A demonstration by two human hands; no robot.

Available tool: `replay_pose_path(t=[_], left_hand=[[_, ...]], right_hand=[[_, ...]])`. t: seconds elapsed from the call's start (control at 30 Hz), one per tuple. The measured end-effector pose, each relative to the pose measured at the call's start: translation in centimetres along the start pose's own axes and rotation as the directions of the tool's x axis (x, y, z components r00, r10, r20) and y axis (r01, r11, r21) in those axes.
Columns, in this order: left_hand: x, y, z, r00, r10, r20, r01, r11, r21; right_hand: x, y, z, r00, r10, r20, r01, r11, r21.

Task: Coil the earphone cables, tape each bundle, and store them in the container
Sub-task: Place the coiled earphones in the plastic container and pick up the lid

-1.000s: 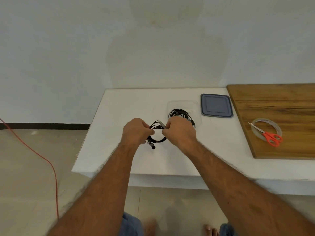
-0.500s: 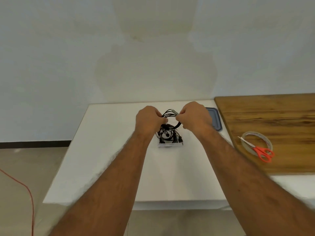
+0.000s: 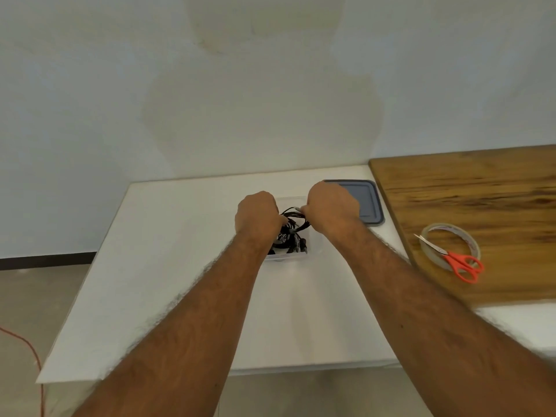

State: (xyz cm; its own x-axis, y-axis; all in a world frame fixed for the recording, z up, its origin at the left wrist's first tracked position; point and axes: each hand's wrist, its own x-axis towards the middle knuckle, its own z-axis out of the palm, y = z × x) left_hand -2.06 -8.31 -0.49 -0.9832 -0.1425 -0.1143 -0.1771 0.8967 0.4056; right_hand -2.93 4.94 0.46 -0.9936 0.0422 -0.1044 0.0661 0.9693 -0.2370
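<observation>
On the white tabletop (image 3: 186, 266), my left hand (image 3: 257, 216) and right hand (image 3: 331, 210) each keep a pinching grip on the coiled earphone bundle (image 3: 296, 221) over the clear container (image 3: 285, 257), where, I judge, the loops could spring apart on release.

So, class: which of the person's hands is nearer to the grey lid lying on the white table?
Right. The right hand sits beside the grey lid, overlapping its left edge in this view. The left hand is farther left, across the clear container, both holding the black cable bundle.

A bare, home-like room: stained plaster wall (image 3: 264, 109), white table (image 3: 180, 266) (wooden board (image 3: 481, 200) alongside), tiled floor (image 3: 36, 296).
</observation>
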Motion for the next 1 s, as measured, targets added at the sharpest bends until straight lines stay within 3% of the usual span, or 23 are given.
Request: replay_pose_path(t=[0.2, 0.5, 0.7, 0.83, 1.0], left_hand=[[-1.4, 0.2, -0.8, 0.998, 0.019, -0.068, -0.021, 0.999, -0.029], [-5.4, -3.5, -2.3, 0.980, -0.048, -0.194, 0.008, 0.980, -0.199], [-5.2, -4.9, -2.8, 0.976, -0.109, -0.187, 0.062, 0.969, -0.240], [-4.8, -5.2, -2.3, 0.976, -0.117, -0.185, 0.071, 0.969, -0.237], [-4.3, -5.2, -1.2, 0.983, -0.125, -0.134, 0.089, 0.964, -0.252]], right_hand=[[-1.4, 1.0, -0.1, 0.998, -0.009, -0.062, 0.016, 0.993, 0.114], [-5.5, 6.0, -2.0, 0.987, 0.136, -0.085, -0.106, 0.951, 0.291], [-5.0, 8.9, -1.8, 0.989, 0.127, -0.075, -0.106, 0.965, 0.239], [-3.4, 8.9, -0.5, 0.993, -0.037, -0.111, 0.046, 0.995, 0.085], [-2.4, 8.3, 1.7, 0.994, -0.108, 0.028, 0.110, 0.991, -0.074]])
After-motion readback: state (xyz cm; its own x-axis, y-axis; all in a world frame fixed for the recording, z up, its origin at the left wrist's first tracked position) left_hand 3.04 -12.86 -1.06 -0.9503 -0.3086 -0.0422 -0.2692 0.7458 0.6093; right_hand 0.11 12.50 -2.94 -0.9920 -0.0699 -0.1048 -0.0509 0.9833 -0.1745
